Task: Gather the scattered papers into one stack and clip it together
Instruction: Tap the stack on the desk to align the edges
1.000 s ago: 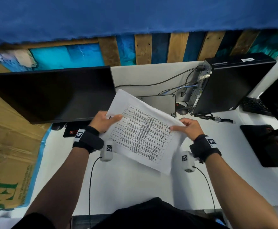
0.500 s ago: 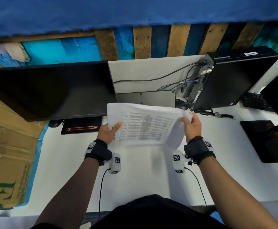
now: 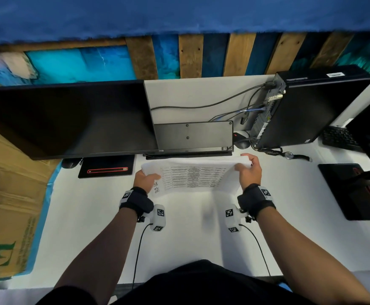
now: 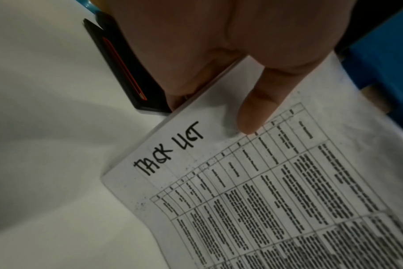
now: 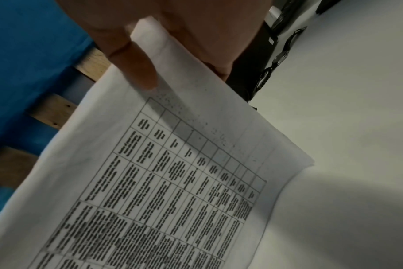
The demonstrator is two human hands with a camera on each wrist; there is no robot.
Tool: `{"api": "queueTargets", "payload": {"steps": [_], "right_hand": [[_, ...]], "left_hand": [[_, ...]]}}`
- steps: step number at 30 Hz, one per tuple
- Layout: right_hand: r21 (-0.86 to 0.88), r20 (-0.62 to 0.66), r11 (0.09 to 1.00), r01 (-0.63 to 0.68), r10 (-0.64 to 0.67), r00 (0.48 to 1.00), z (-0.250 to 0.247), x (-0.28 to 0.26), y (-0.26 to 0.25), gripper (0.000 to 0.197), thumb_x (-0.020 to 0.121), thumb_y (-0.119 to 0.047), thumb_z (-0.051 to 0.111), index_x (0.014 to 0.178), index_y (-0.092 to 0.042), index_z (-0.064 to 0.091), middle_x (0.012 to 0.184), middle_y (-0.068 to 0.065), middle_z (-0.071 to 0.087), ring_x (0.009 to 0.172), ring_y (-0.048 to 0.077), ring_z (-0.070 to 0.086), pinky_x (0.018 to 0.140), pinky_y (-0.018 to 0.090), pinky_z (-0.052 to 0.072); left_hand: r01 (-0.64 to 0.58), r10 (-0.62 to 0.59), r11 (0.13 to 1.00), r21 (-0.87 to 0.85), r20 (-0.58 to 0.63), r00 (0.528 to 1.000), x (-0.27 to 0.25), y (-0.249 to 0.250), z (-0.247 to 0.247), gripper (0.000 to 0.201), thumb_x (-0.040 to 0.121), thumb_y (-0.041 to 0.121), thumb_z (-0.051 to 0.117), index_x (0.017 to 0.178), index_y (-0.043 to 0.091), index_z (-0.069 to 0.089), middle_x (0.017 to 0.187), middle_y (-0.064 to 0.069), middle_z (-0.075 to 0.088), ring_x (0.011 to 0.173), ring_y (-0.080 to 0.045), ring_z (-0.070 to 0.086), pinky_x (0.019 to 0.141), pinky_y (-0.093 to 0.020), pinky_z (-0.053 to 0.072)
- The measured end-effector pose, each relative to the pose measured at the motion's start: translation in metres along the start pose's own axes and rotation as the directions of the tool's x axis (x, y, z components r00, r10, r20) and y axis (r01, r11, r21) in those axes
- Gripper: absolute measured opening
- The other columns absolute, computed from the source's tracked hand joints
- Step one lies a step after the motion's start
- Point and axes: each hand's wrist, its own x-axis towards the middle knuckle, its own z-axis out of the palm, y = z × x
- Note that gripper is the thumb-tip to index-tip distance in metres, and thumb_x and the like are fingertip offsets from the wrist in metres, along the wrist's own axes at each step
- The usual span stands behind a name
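A stack of white papers (image 3: 194, 176) with a printed table and a handwritten heading is held between both hands, upright on its long edge over the white desk (image 3: 190, 234). My left hand (image 3: 146, 180) grips the stack's left end, thumb on the front sheet (image 4: 253, 116). My right hand (image 3: 249, 172) grips the right end, thumb on the printed face (image 5: 138, 67). The same top sheet fills the left wrist view (image 4: 265, 191) and the right wrist view (image 5: 173, 182). No clip is visible.
A black monitor (image 3: 65, 119) stands at the back left, a dark flat panel (image 3: 193, 135) behind the papers, a black computer tower (image 3: 311, 106) with cables at the back right. A wristwatch (image 3: 289, 154), a black pad (image 3: 107, 167), a cardboard box (image 3: 8, 205) at left.
The stack has turned from a tilted, face-up hold to landscape, and both hands have carried it forward and lowered it toward the desk near the dark panel.
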Motion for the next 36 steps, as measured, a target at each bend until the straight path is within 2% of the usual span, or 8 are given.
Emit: {"api": "queueTargets", "payload": {"steps": [2, 8, 12, 18, 23, 27, 31, 36], "right_hand": [[0.032, 0.025, 0.999, -0.008, 0.007, 1.0, 0.002, -0.001, -0.004, 0.037, 0.072, -0.006, 0.059, 0.105, -0.023, 0.059, 0.102, 0.006, 0.059, 0.092, 0.025, 0.054, 0.083, 0.032, 0.046], [0.069, 0.039, 0.995, -0.075, 0.072, 0.997, 0.011, 0.0, -0.007, 0.046, 0.069, -0.061, 0.067, 0.099, -0.029, 0.054, 0.109, 0.006, 0.06, 0.101, 0.026, 0.056, 0.091, 0.039, 0.046], [0.014, -0.016, 0.997, -0.073, 0.074, 0.997, 0.014, 0.004, -0.005, 0.039, 0.081, -0.043, 0.069, 0.104, -0.021, 0.047, 0.091, 0.0, 0.055, 0.088, 0.022, 0.053, 0.071, 0.027, 0.041], [-0.043, -0.069, 0.992, -0.119, 0.116, 0.991, 0.018, 0.005, -0.007, 0.061, 0.074, -0.059, 0.067, 0.114, -0.018, 0.048, 0.107, 0.008, 0.056, 0.096, 0.027, 0.054, 0.084, 0.035, 0.044], [-0.075, -0.098, 0.987, -0.142, 0.134, 0.986, 0.021, 0.005, -0.013, 0.062, 0.073, -0.047, 0.074, 0.12, -0.014, 0.049, 0.104, 0.004, 0.055, 0.094, 0.026, 0.053, 0.081, 0.031, 0.041], [-0.072, -0.107, 0.986, -0.148, 0.14, 0.984, 0.021, 0.005, -0.013, 0.048, 0.077, -0.031, 0.07, 0.116, -0.014, 0.046, 0.101, 0.008, 0.055, 0.087, 0.027, 0.052, 0.077, 0.031, 0.04], [-0.038, -0.082, 0.991, -0.129, 0.125, 0.989, 0.02, 0.006, -0.008, 0.036, 0.081, -0.029, 0.063, 0.105, -0.02, 0.038, 0.095, 0.008, 0.054, 0.073, 0.021, 0.05, 0.073, 0.031, 0.039], [-0.072, -0.061, 0.996, -0.054, 0.05, 0.997, 0.017, 0.005, -0.001, 0.033, 0.084, -0.029, 0.059, 0.105, -0.021, 0.035, 0.095, 0.01, 0.056, 0.073, 0.02, 0.051, 0.066, 0.029, 0.038]], "left_hand": [[-0.002, 0.002, 1.0, -0.005, -0.006, 1.0, 0.001, 0.001, -0.001, 0.029, 0.078, -0.012, 0.061, 0.105, -0.004, 0.064, 0.106, -0.02, 0.067, 0.097, -0.034, 0.063, 0.083, -0.037, 0.049], [0.003, -0.003, 1.0, -0.025, -0.016, 1.0, -0.002, 0.002, -0.001, 0.021, 0.078, -0.013, 0.058, 0.083, 0.007, 0.064, 0.097, -0.016, 0.066, 0.089, -0.034, 0.062, 0.079, -0.036, 0.049], [-0.014, 0.013, 1.0, -0.023, -0.012, 1.0, -0.001, 0.001, -0.002, 0.022, 0.077, -0.013, 0.057, 0.089, 0.004, 0.064, 0.097, -0.017, 0.066, 0.089, -0.034, 0.062, 0.079, -0.036, 0.049], [-0.009, 0.008, 1.0, -0.024, -0.018, 1.0, -0.003, 0.001, -0.002, 0.024, 0.077, -0.012, 0.058, 0.095, 0.003, 0.063, 0.098, -0.016, 0.066, 0.089, -0.034, 0.062, 0.077, -0.034, 0.049], [-0.011, 0.011, 1.0, -0.015, -0.023, 1.0, -0.002, 0.0, -0.002, 0.023, 0.077, -0.011, 0.058, 0.093, 0.004, 0.064, 0.097, -0.016, 0.066, 0.09, -0.034, 0.061, 0.074, -0.031, 0.049], [-0.016, 0.016, 1.0, -0.019, -0.019, 1.0, -0.004, 0.0, -0.001, 0.023, 0.077, -0.011, 0.057, 0.087, 0.008, 0.063, 0.097, -0.016, 0.066, 0.089, -0.035, 0.061, 0.074, -0.032, 0.05], [-0.02, 0.02, 1.0, -0.005, -0.022, 1.0, -0.005, 0.001, -0.002, 0.021, 0.077, -0.011, 0.057, 0.083, 0.008, 0.064, 0.096, -0.016, 0.066, 0.088, -0.034, 0.062, 0.072, -0.031, 0.05], [-0.02, 0.02, 1.0, -0.004, -0.021, 1.0, -0.005, 0.002, -0.002, 0.02, 0.077, -0.011, 0.057, 0.088, 0.006, 0.062, 0.097, -0.016, 0.065, 0.089, -0.034, 0.061, 0.073, -0.032, 0.049]]}}
